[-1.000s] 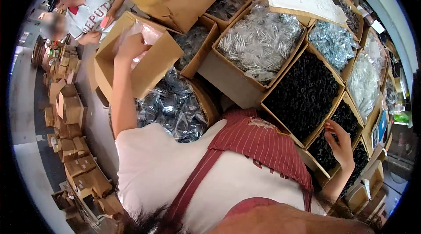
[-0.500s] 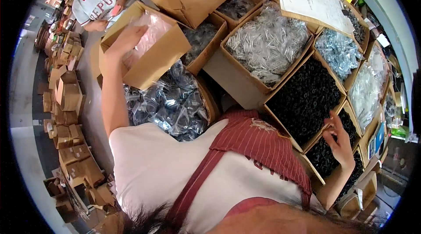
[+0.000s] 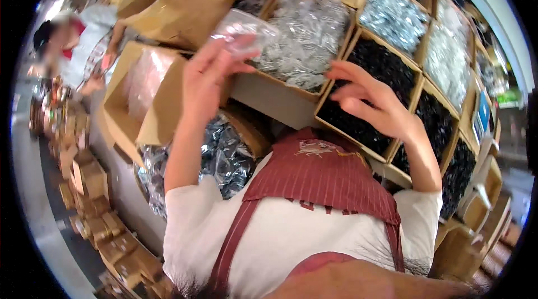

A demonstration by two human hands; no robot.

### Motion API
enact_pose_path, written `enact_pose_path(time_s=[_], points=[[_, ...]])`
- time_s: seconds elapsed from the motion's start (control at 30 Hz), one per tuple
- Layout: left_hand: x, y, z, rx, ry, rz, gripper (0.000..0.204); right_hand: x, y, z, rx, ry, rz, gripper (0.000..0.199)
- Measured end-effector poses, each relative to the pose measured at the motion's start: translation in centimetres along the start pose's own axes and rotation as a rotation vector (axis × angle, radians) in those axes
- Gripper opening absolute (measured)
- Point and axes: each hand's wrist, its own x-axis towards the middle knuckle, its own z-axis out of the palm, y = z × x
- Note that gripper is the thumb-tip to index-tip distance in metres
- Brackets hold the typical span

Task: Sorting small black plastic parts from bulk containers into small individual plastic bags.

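Observation:
My left hand (image 3: 208,78) is raised in front of me and grips a small clear plastic bag (image 3: 244,29) by its lower edge. The bag hangs over the near wall of a cardboard box of silvery packets (image 3: 305,47). My right hand (image 3: 367,100) is lifted with its fingers spread and holds nothing. It hovers above a cardboard box of small black parts (image 3: 381,69), reaching toward the bag. An open cardboard box with a pinkish plastic liner (image 3: 148,83) stands just left of my left hand.
More boxes of silvery (image 3: 395,16) and black parts (image 3: 434,122) run to the right. A bin of shiny wrapped packets (image 3: 221,156) sits below my left arm. Another person (image 3: 73,47) works at the far left. Small stacked cartons (image 3: 89,187) line the floor.
My left hand has come out of the lined box with a clear bag and moved right. My right hand has risen from the far-right box of black parts toward the middle.

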Motion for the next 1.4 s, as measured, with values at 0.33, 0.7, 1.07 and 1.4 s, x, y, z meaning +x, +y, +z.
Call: enact_pose_path(time_s=[0.33, 0.7, 1.07, 1.4], points=[[-1.4, -6.6, 6.8, 0.183, -0.481, -0.062, 0.054, 0.8, 3.9, 0.1, 0.463, 0.547, -0.085, 0.016], [0.3, -6.4, 10.0, 0.323, -0.457, -0.241, 0.012, -2.7, 4.2, 1.6, -0.269, 0.338, -0.099, 0.015], [0.1, -5.9, 10.9, 0.313, -0.346, -0.182, 0.022, -3.6, 5.3, 3.3, 0.472, 0.108, 0.137, 0.022], [0.4, -7.5, 12.1, 0.714, -0.303, 0.193, 0.037, -3.3, 1.5, 1.4, -0.541, 0.476, -0.417, 0.045]])
